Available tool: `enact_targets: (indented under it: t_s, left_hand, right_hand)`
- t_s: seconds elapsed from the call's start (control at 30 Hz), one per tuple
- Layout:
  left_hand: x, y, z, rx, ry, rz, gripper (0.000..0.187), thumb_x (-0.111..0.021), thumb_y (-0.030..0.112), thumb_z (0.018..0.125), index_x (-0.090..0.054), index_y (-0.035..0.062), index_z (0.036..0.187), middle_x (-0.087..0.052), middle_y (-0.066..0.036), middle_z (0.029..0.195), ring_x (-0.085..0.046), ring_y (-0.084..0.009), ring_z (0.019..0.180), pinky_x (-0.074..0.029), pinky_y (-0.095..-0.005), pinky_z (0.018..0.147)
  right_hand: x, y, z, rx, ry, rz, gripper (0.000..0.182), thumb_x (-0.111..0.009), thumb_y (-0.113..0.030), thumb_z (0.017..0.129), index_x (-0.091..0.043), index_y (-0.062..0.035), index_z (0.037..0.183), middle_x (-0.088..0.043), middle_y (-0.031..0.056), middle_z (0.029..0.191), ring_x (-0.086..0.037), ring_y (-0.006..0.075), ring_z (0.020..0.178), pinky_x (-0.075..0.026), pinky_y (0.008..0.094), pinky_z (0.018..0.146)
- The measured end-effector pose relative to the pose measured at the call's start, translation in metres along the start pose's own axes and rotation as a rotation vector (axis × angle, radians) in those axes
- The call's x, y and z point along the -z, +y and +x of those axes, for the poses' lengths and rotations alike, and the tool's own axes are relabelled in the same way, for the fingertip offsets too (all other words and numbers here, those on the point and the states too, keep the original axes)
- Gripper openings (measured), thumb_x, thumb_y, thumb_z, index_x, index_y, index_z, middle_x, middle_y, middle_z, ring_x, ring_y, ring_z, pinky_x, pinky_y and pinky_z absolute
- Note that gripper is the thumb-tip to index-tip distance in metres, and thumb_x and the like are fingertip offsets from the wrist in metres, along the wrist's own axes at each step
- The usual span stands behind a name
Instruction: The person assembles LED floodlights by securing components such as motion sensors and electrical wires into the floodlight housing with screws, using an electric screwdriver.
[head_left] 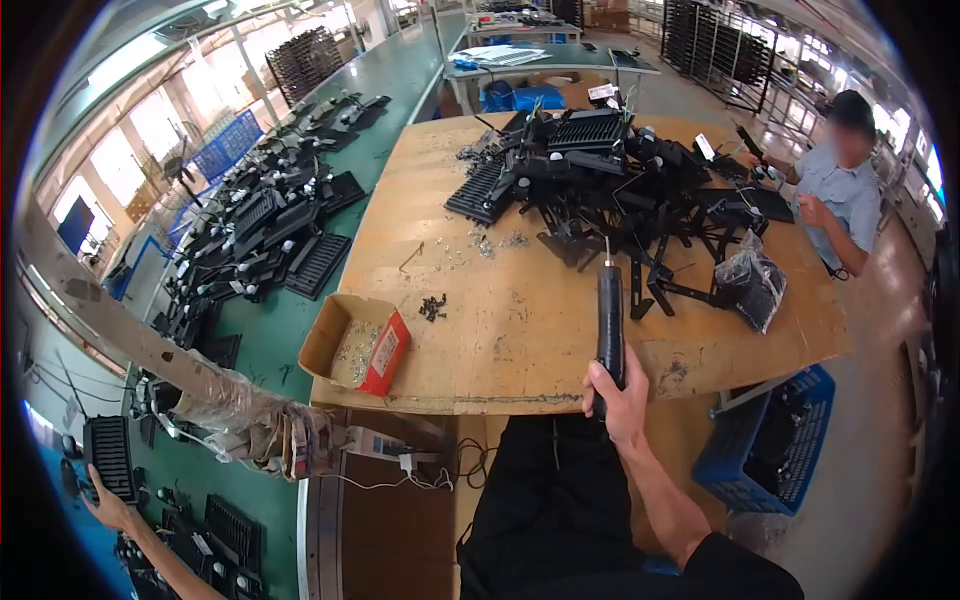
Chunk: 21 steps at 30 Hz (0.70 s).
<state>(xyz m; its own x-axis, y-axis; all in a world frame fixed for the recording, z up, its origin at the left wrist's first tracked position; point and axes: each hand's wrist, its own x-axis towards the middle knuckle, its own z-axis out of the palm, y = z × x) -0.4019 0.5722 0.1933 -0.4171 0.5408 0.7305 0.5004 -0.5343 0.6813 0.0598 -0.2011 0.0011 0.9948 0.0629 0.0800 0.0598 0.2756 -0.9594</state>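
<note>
At the far lower left, my left hand (112,507) is stretched out over the green belt. Its fingers grip the edge of a black finned floodlight (108,458), which stands roughly upright. My right hand (622,393) is wrapped round the handle of a black electric screwdriver (610,310) at the table's front edge. The screwdriver's bit points up and away from me. Beyond it lies a tangled pile of black floodlights and brackets (600,180). An open cardboard box (387,352) with small metal parts stands on the table, near some dark screws (433,307).
The green conveyor (270,340) on the left carries many black floodlights (260,225). A plastic bag of dark parts (750,283) lies on the wooden table (470,350). A blue crate (735,487) is below right. A co-worker (840,180) is at the table's right side.
</note>
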Motion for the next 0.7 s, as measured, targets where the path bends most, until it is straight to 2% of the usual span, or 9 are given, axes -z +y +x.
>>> enact_targets:
  t_s: [0.17, 0.27, 0.33, 0.37, 0.43, 0.47, 0.5, 0.57, 0.7]
  left_hand:
    - [0.064, 0.157, -0.015, -0.081, 0.070, -0.162, 0.089, -0.087, 0.049, 0.085, -0.054, -0.0055, 0.147, -0.067, -0.019, 0.136, -0.063, -0.0251, 0.120, -0.048, -0.0391, 0.110]
    - [0.109, 0.236, -0.058, -0.525, -0.003, -0.218, 0.080, -0.076, 0.048, 0.095, -0.051, -0.0039, 0.151, -0.063, -0.018, 0.142, -0.062, -0.0265, 0.124, -0.046, -0.0400, 0.112]
    - [0.132, 0.319, -0.140, -0.326, 0.172, -0.403, 0.052, -0.081, 0.037, 0.093, -0.069, -0.0037, 0.123, -0.071, -0.023, 0.110, -0.067, -0.0381, 0.088, -0.058, -0.0573, 0.082]
    - [0.144, 0.330, -0.162, -0.326, 0.172, -0.399, 0.052, -0.081, 0.037, 0.093, -0.069, -0.0037, 0.123, -0.071, -0.023, 0.110, -0.067, -0.0381, 0.088, -0.058, -0.0573, 0.082]
    - [0.151, 0.338, -0.196, -0.035, -0.332, -0.596, 0.070, -0.081, 0.036, 0.094, -0.058, -0.0030, 0.146, -0.061, -0.029, 0.141, -0.065, -0.0394, 0.113, -0.054, -0.0538, 0.101]
    - [0.137, 0.325, -0.218, -0.172, -0.601, -0.672, 0.076, -0.078, 0.032, 0.096, -0.046, -0.0032, 0.156, -0.059, -0.020, 0.145, -0.061, -0.0279, 0.124, -0.048, -0.0413, 0.111]
    - [0.124, 0.331, -0.265, -0.287, -0.851, -0.544, 0.079, -0.078, 0.027, 0.090, -0.046, -0.0016, 0.156, -0.057, -0.019, 0.147, -0.059, -0.0297, 0.129, -0.045, -0.0428, 0.115]
    - [0.101, 0.455, -0.401, -0.057, -1.421, -0.722, 0.096, -0.087, 0.023, 0.068, -0.050, -0.0013, 0.153, -0.062, -0.014, 0.140, -0.062, -0.0254, 0.124, -0.048, -0.0396, 0.109]
    - [-0.012, 0.483, -0.543, -0.391, -2.217, -0.718, 0.098, -0.094, 0.025, 0.072, -0.049, -0.0019, 0.155, -0.068, -0.006, 0.127, -0.062, -0.0140, 0.113, -0.048, -0.0328, 0.104]
  right_hand:
    - [0.041, -0.008, 0.001, 0.088, 0.013, -0.008, 0.055, -0.067, -0.018, 0.101, -0.046, 0.0032, 0.147, -0.062, 0.0071, 0.082, -0.061, 0.0118, 0.055, -0.050, 0.0257, 0.048]
    - [0.062, -0.009, 0.000, 0.196, 0.089, -0.038, 0.061, -0.066, -0.016, 0.100, -0.042, 0.0032, 0.153, -0.062, 0.0074, 0.082, -0.060, 0.0117, 0.055, -0.050, 0.0258, 0.049]
    - [0.074, -0.007, 0.002, 0.223, 0.137, -0.031, 0.060, -0.065, -0.016, 0.100, -0.042, 0.0031, 0.153, -0.061, 0.0074, 0.082, -0.059, 0.0117, 0.055, -0.050, 0.0260, 0.049]
    - [0.078, -0.007, 0.003, 0.250, 0.181, -0.026, 0.060, -0.065, -0.016, 0.100, -0.042, 0.0031, 0.153, -0.061, 0.0074, 0.082, -0.059, 0.0118, 0.055, -0.049, 0.0262, 0.048]
    - [0.085, -0.011, 0.011, 0.271, 0.205, -0.027, 0.058, -0.064, -0.016, 0.101, -0.043, 0.0025, 0.152, -0.060, 0.0069, 0.082, -0.058, 0.0114, 0.054, -0.048, 0.0259, 0.047]
    - [0.090, -0.013, 0.015, 0.264, 0.223, -0.008, 0.057, -0.063, -0.016, 0.101, -0.044, 0.0020, 0.152, -0.060, 0.0067, 0.082, -0.058, 0.0113, 0.053, -0.047, 0.0257, 0.047]
    - [0.093, -0.014, 0.020, 0.259, 0.242, 0.012, 0.056, -0.063, -0.016, 0.102, -0.044, 0.0014, 0.151, -0.060, 0.0066, 0.082, -0.057, 0.0111, 0.053, -0.046, 0.0254, 0.046]
    - [0.098, -0.017, 0.027, 0.250, 0.268, 0.020, 0.054, -0.063, -0.017, 0.102, -0.045, 0.0005, 0.151, -0.060, 0.0062, 0.082, -0.056, 0.0109, 0.053, -0.046, 0.0247, 0.046]
    - [0.111, -0.017, 0.030, 0.200, 0.331, 0.013, 0.053, -0.064, -0.018, 0.102, -0.047, 0.0000, 0.149, -0.060, 0.0058, 0.082, -0.057, 0.0109, 0.053, -0.046, 0.0245, 0.046]
